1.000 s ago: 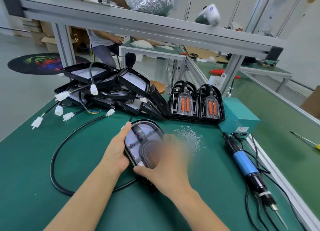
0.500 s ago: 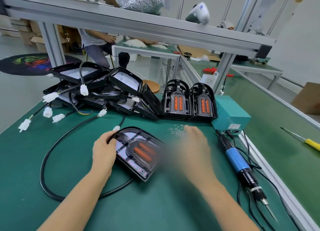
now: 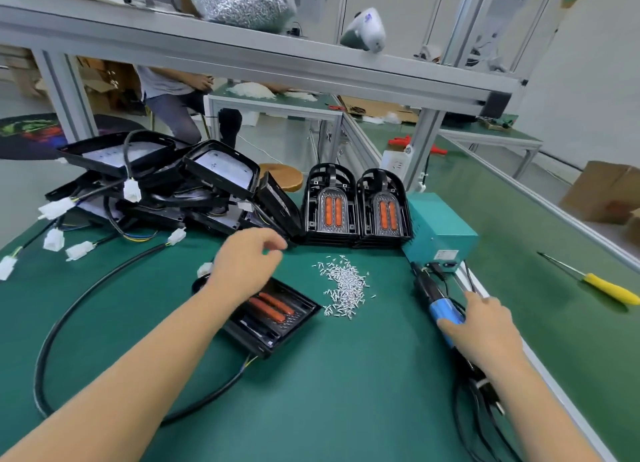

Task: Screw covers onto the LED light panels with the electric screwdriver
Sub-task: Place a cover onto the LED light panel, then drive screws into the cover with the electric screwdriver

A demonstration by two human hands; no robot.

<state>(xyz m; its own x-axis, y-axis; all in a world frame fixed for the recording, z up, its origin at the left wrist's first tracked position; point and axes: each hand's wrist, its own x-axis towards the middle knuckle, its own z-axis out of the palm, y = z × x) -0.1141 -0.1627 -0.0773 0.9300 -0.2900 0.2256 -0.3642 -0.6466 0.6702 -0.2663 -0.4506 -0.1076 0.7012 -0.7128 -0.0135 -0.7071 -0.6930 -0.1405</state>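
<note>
An LED light panel (image 3: pixel 277 318) with an orange-lensed cover lies on the green mat (image 3: pixel 346 392), its black cable (image 3: pixel 69 318) looping to the left. My left hand (image 3: pixel 247 266) hovers just above the panel's far end, fingers loosely curled and holding nothing. A heap of small silver screws (image 3: pixel 344 286) lies to the right of the panel. The electric screwdriver (image 3: pixel 438 300), black with a blue grip, lies along the mat's right edge. My right hand (image 3: pixel 483 328) grips its handle, thumb on the blue grip.
A pile of uncovered panels (image 3: pixel 156 181) with white connectors fills the back left. Two stacks of covers (image 3: pixel 330 208) (image 3: pixel 384 210) stand beside a teal power box (image 3: pixel 441 226). A yellow-handled screwdriver (image 3: pixel 609 290) lies on the neighbouring bench. Cords trail by my right forearm.
My left hand let go of the panel and lifted toward the pile behind it. My right hand swept from the panel to the right and took hold of the electric screwdriver.
</note>
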